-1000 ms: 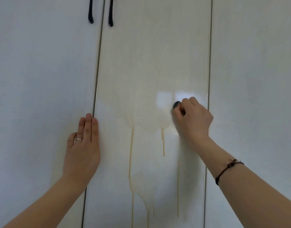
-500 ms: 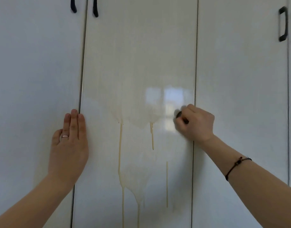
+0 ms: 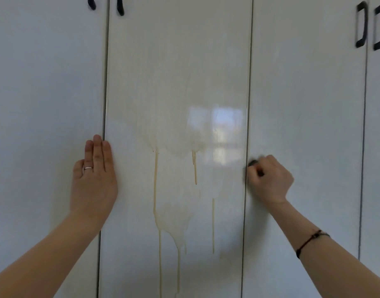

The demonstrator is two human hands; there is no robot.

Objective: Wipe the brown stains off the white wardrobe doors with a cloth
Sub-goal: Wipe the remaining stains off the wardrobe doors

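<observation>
Fingers straight, left hand [image 3: 94, 181] presses flat on wardrobe [image 3: 178, 61]; right hand [image 3: 269, 179], curled, grips dark cloth [image 3: 253, 163].

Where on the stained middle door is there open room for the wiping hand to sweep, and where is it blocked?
Open: the white middle door from the brown drip stains across to the right hand, which grips the dark cloth at the right seam. Crowded: the left seam, where the flat left hand rests.

Dark cord bracelet [image 3: 309, 239]; left hand [image 3: 93, 183] ring [image 3: 88, 168]
</observation>
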